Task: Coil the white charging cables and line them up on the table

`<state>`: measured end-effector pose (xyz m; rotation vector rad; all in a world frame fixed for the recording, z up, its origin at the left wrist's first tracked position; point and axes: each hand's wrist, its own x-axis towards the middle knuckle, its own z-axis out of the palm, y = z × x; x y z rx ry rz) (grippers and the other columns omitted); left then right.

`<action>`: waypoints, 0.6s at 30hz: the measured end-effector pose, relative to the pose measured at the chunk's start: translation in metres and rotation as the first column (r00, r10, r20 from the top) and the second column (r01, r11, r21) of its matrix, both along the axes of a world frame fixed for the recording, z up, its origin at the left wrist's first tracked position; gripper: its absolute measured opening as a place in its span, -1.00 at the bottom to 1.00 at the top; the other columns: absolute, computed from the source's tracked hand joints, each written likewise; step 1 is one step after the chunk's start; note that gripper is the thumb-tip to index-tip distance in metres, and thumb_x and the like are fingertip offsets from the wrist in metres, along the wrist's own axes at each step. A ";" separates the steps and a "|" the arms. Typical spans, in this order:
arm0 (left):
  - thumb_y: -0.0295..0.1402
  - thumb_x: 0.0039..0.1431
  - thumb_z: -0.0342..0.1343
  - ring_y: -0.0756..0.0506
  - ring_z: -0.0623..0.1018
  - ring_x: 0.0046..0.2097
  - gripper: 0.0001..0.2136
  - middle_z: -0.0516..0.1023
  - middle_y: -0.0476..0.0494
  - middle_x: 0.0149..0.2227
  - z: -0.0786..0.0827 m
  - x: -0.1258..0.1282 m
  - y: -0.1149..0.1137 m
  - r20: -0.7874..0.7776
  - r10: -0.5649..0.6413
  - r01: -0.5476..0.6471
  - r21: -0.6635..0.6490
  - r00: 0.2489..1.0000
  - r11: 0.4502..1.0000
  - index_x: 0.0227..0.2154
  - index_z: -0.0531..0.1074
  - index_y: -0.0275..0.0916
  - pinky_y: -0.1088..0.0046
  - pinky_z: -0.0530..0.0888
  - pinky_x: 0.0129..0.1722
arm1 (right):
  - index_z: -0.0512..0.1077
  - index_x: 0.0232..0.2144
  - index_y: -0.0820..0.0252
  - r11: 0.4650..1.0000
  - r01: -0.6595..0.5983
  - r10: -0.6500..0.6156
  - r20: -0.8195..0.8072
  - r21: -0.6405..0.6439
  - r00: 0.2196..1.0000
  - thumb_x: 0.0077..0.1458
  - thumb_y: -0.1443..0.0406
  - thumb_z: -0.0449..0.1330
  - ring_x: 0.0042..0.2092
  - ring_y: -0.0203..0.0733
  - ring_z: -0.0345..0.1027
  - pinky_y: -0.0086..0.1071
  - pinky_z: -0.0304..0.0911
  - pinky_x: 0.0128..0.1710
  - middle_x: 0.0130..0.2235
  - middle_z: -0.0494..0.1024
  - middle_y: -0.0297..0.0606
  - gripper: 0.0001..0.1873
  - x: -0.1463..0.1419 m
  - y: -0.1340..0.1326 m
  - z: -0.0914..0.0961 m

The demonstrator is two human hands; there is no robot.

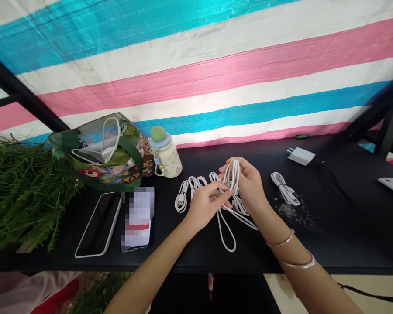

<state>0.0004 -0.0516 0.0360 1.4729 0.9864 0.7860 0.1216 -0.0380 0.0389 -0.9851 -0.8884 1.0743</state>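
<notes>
Between my two hands is a white charging cable [232, 175], gathered into several upright loops, with a loose loop hanging down toward the table's front. My right hand [249, 181] is closed around the upper part of the loops. The thumb and fingers of my left hand [207, 201] pinch the cable lower down, at the left side. Behind and beside my left hand lie several coiled white cables, the leftmost coil [181, 197] showing a USB plug. My hands partly cover the others. Farther right, a tied white cable bundle [284, 188] rests alone on the black table [196, 255].
On the left stand a clear green-trimmed bag [101, 152] and a cream bottle [170, 159]. Two phones, one dark-screened [98, 224] and one lit [139, 218], lie in front. Green foliage [22, 192] fills the left edge. A white charger [301, 156] and pale crumbs [294, 213] are on the right.
</notes>
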 end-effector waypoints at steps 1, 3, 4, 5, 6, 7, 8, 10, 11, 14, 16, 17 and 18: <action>-0.36 0.14 0.09 -0.04 0.56 -0.46 -0.91 0.51 0.02 -0.59 0.000 0.000 -0.001 0.013 -0.016 0.017 -0.013 1.000 1.000 -0.38 0.45 -0.26 0.48 0.46 -0.35 | 0.34 -0.47 0.12 1.000 0.002 -0.002 -0.026 -0.010 1.000 -0.20 0.03 0.32 -0.54 -0.32 0.36 -0.43 0.31 -0.56 -0.54 0.48 -0.40 -0.64 0.000 0.000 -0.001; -0.33 0.19 0.04 -0.06 0.58 -0.41 -0.86 0.51 0.01 -0.58 0.000 0.000 -0.002 0.041 -0.055 0.056 -0.032 0.998 0.998 -0.37 0.45 -0.26 0.44 0.47 -0.27 | 0.33 -0.47 0.12 1.000 -0.002 0.000 -0.071 -0.030 0.997 -0.21 0.04 0.32 -0.55 -0.33 0.35 -0.46 0.29 -0.59 -0.54 0.46 -0.42 -0.64 0.000 0.000 -0.001; -0.29 0.21 0.02 -0.07 0.58 -0.38 -0.83 0.51 0.00 -0.58 0.000 -0.001 -0.003 0.060 -0.077 0.080 -0.038 0.995 0.996 -0.37 0.44 -0.25 0.42 0.46 -0.23 | 0.32 -0.47 0.11 0.999 -0.009 0.006 -0.094 -0.038 0.996 -0.21 0.03 0.33 -0.55 -0.33 0.35 -0.47 0.27 -0.59 -0.55 0.45 -0.43 -0.63 -0.001 0.000 -0.001; -0.24 0.22 0.02 -0.08 0.58 -0.35 -0.80 0.50 -0.01 -0.59 0.000 -0.001 -0.004 0.087 -0.101 0.105 -0.043 0.991 0.994 -0.37 0.44 -0.25 0.40 0.46 -0.18 | 0.32 -0.47 0.11 0.999 -0.017 0.012 -0.120 -0.044 0.993 -0.23 0.03 0.33 -0.56 -0.34 0.34 -0.47 0.27 -0.60 -0.55 0.43 -0.45 -0.62 -0.001 0.000 -0.002; -0.19 0.21 0.02 -0.09 0.58 -0.32 -0.77 0.49 -0.01 -0.59 0.000 -0.002 -0.005 0.122 -0.128 0.134 -0.046 0.984 0.990 -0.36 0.44 -0.24 0.39 0.45 -0.15 | 0.31 -0.47 0.10 0.999 -0.023 0.016 -0.146 -0.045 0.989 -0.24 0.03 0.34 -0.56 -0.36 0.33 -0.48 0.26 -0.60 -0.55 0.42 -0.46 -0.61 -0.001 0.001 -0.002; -0.12 0.20 0.01 -0.10 0.58 -0.29 -0.72 0.47 -0.01 -0.60 -0.001 -0.003 -0.007 0.159 -0.154 0.164 -0.047 0.975 0.985 -0.36 0.44 -0.24 0.39 0.44 -0.13 | 0.31 -0.47 0.10 0.999 -0.024 0.017 -0.170 -0.040 0.985 -0.25 0.04 0.35 -0.57 -0.37 0.32 -0.49 0.25 -0.60 -0.56 0.41 -0.47 -0.61 -0.001 0.002 -0.002; -0.05 0.19 0.01 -0.10 0.57 -0.28 -0.67 0.44 -0.01 -0.62 -0.001 -0.003 -0.009 0.193 -0.180 0.192 -0.047 0.965 0.980 -0.36 0.44 -0.24 0.38 0.43 -0.11 | 0.30 -0.46 0.09 0.999 -0.023 0.017 -0.186 -0.030 0.982 -0.25 0.06 0.36 -0.57 -0.37 0.31 -0.49 0.26 -0.59 -0.56 0.39 -0.48 -0.61 0.001 0.003 -0.003; 0.06 0.15 -0.02 -0.11 0.57 -0.30 -0.57 0.38 0.01 -0.65 -0.003 -0.006 -0.015 0.238 -0.235 0.256 -0.061 0.943 0.965 -0.35 0.45 -0.24 0.37 0.43 -0.12 | 0.29 -0.46 0.06 1.000 -0.009 0.012 -0.197 0.014 0.980 -0.23 0.08 0.36 -0.56 -0.37 0.29 -0.48 0.27 -0.57 -0.57 0.34 -0.50 -0.63 0.007 0.008 -0.005; 0.09 0.14 -0.03 -0.11 0.57 -0.33 -0.54 0.34 0.02 -0.68 -0.004 -0.008 -0.018 0.243 -0.268 0.294 -0.079 0.932 0.952 -0.34 0.46 -0.25 0.37 0.43 -0.15 | 0.28 -0.46 0.05 0.999 -0.005 0.012 -0.194 0.040 0.981 -0.21 0.08 0.35 -0.56 -0.36 0.27 -0.46 0.28 -0.55 -0.57 0.31 -0.51 -0.65 0.011 0.012 -0.006; 0.08 0.17 -0.06 -0.06 0.52 -0.48 -0.53 0.26 0.09 -0.73 -0.004 -0.017 -0.025 0.188 -0.357 0.385 -0.143 0.915 0.912 -0.30 0.46 -0.28 0.40 0.42 -0.23 | 0.24 -0.53 0.03 0.995 0.008 0.015 -0.220 0.104 0.975 -0.24 0.05 0.35 -0.61 -0.38 0.11 -0.42 0.28 -0.53 -0.60 0.16 -0.53 -0.62 0.027 0.021 -0.009; -0.02 0.24 -0.10 0.03 0.39 -0.61 -0.58 0.25 0.13 -0.75 0.000 -0.026 -0.028 0.106 -0.371 0.383 -0.132 0.922 0.914 -0.28 0.46 -0.29 0.42 0.41 -0.20 | 0.24 -0.53 0.02 0.994 -0.010 0.032 -0.209 0.106 0.977 -0.25 0.05 0.35 -0.60 -0.37 0.08 -0.41 0.29 -0.51 -0.59 0.13 -0.52 -0.62 0.034 0.023 -0.011; -0.08 0.26 -0.12 0.06 0.32 -0.65 -0.61 0.24 0.14 -0.76 0.004 -0.030 -0.028 0.057 -0.385 0.389 -0.118 0.921 0.913 -0.24 0.47 -0.28 0.45 0.41 -0.22 | 0.24 -0.53 0.02 0.994 -0.024 0.045 -0.201 0.106 0.979 -0.23 0.04 0.35 -0.59 -0.37 0.09 -0.41 0.29 -0.50 -0.58 0.12 -0.51 -0.63 0.035 0.024 -0.011; -0.14 0.28 -0.14 0.08 0.27 -0.68 -0.64 0.22 0.16 -0.76 0.008 -0.034 -0.028 0.000 -0.391 0.389 -0.107 0.920 0.915 -0.18 0.47 -0.27 0.49 0.40 -0.29 | 0.25 -0.53 0.02 0.994 -0.034 0.054 -0.199 0.101 0.978 -0.22 0.03 0.34 -0.59 -0.36 0.10 -0.41 0.29 -0.50 -0.58 0.12 -0.51 -0.63 0.035 0.023 -0.012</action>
